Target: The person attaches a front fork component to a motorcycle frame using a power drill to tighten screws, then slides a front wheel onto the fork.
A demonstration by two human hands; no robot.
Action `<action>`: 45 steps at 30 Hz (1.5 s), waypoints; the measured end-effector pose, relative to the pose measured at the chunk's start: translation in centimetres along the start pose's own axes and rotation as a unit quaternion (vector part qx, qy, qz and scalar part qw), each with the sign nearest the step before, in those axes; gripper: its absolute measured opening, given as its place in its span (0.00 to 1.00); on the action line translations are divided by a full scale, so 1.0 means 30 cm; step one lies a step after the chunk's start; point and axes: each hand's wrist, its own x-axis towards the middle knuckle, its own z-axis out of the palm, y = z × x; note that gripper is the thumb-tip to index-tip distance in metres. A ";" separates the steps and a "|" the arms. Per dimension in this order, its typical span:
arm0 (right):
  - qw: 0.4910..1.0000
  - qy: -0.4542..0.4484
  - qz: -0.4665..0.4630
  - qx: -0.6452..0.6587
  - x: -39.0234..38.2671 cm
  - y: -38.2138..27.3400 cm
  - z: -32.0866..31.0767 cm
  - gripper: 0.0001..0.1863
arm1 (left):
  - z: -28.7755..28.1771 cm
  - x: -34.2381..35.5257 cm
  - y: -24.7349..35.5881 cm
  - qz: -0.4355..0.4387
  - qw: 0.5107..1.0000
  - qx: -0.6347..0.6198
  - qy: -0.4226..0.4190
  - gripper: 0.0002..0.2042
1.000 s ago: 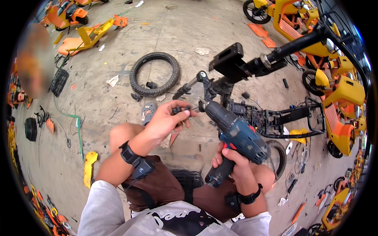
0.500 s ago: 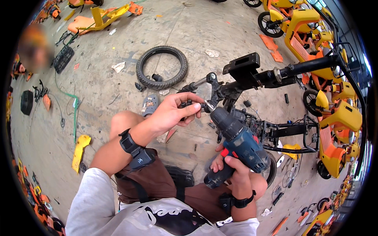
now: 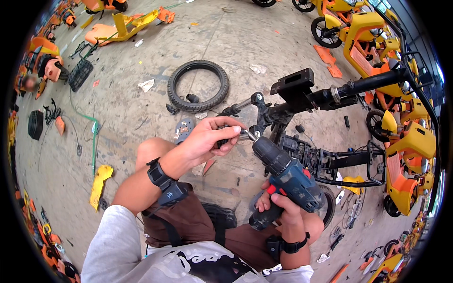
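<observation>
My right hand (image 3: 287, 203) is wrapped around the grip of a blue and black cordless drill (image 3: 291, 173), a finger by its red trigger. The drill's chuck points up and left, and its silver bit (image 3: 250, 136) reaches the fingertips of my left hand (image 3: 207, 137). Thumb and forefinger of that hand pinch a small dark piece (image 3: 243, 132) at the bit's tip; its kind is too small to tell. Just behind the bit is the silver and black front fork (image 3: 258, 113) of a stripped black scooter frame (image 3: 351, 158).
A loose tyre (image 3: 175, 85) lies on the concrete floor beyond my left hand. A yellow panel (image 3: 101, 184) and a green strap (image 3: 95, 141) are at left. Yellow and orange scooters (image 3: 409, 141) stand in rows at right. A black box-like mount (image 3: 293, 87) sits on the frame.
The view has shifted a little, so the surroundings sit slightly lower and to the right. Both hands keep their grips, with the bit still at my left fingertips.
</observation>
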 end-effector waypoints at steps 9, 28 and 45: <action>0.999 -0.019 -0.008 -0.043 -0.007 -0.001 0.012 0.17 | -0.024 0.006 0.002 -0.027 0.998 0.039 0.033 0.07; 0.970 0.031 -0.068 -0.230 0.008 0.117 0.029 0.15 | -0.048 0.020 -0.026 -0.072 0.997 -0.027 0.022 0.12; 0.972 0.126 0.028 0.196 0.397 0.660 0.126 0.24 | -0.226 0.295 -0.078 -0.176 0.903 0.380 0.093 0.13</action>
